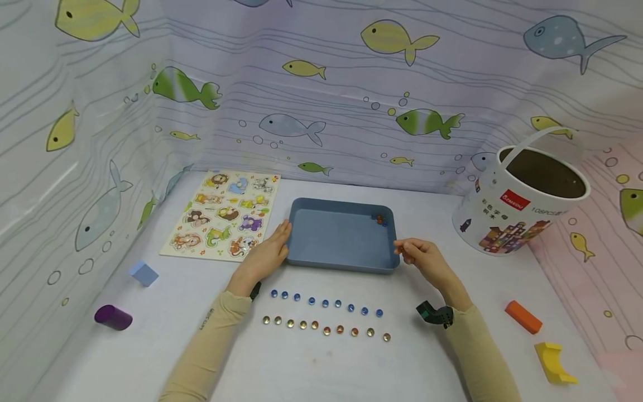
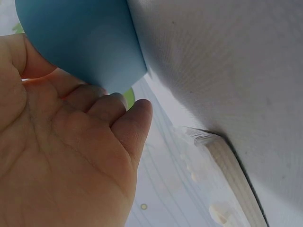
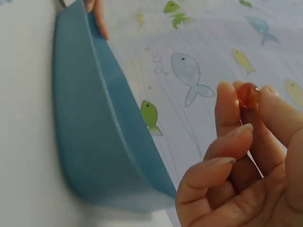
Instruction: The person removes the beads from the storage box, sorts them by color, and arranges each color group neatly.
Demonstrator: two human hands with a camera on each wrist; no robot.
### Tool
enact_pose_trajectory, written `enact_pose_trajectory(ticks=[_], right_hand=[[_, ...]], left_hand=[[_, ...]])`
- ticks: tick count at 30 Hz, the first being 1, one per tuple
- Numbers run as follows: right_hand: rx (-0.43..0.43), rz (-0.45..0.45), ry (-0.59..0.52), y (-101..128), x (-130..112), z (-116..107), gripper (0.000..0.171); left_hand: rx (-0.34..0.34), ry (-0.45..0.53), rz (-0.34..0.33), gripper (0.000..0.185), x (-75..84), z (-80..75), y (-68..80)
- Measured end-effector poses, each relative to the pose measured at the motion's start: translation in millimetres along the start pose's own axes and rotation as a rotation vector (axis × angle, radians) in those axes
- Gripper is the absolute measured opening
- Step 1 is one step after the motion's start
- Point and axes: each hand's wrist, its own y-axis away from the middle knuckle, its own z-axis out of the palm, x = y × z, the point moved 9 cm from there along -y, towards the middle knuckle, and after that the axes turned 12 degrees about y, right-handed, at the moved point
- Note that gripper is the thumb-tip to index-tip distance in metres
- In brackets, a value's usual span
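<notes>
A shallow blue-grey tray (image 1: 341,237) lies on the white table, with a small cluster of red and blue beads (image 1: 380,220) in its far right corner. My left hand (image 1: 269,249) rests against the tray's left wall, its fingers fairly straight; the left wrist view shows the palm close to the tray (image 2: 90,42). Just beyond the tray's right rim, my right hand (image 1: 422,259) pinches a red, glassy bead (image 3: 248,95) between thumb and fingertips. Nearer the body lie a row of blue beads (image 1: 325,304) and a row of clear to orange beads (image 1: 327,331).
Behind my left hand lies an animal puzzle board (image 1: 216,215). A blue block (image 1: 144,273) and a purple cylinder (image 1: 114,317) sit at left. On the right are a white bucket (image 1: 497,223), an orange block (image 1: 523,317) and a yellow curved block (image 1: 552,363).
</notes>
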Motion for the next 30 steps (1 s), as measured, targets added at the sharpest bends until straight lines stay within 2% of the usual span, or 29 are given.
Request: enact_pose_trajectory(ticks=[5,9,14,18,22,30], right_hand=[[-0.062,0.016,0.055,30,13,4,0.026],[-0.164,0.035,0.073,49,22,15,0.027],[-0.324,0.051,0.076,60,31,37,0.025],[-0.410,0.058,0.123,62,35,51,0.029],[-0.434,0.076,0.183,63,38,59,0.028],[-0.412,0.098,0.269,61,40,59,0.028]], left_hand=[[-0.003,-0.003,-0.008,0.057,-0.1,-1.1,-0.9],[-0.006,-0.005,-0.011,0.057,0.5,-1.0,-1.3],[-0.011,-0.005,-0.020,0.058,0.7,-0.1,-0.7],[-0.013,-0.004,-0.013,0.057,1.1,0.1,-0.8],[-0.010,-0.009,-0.002,0.057,1.4,0.6,-0.9],[-0.009,-0.015,0.002,0.056,1.8,-0.2,-1.1]])
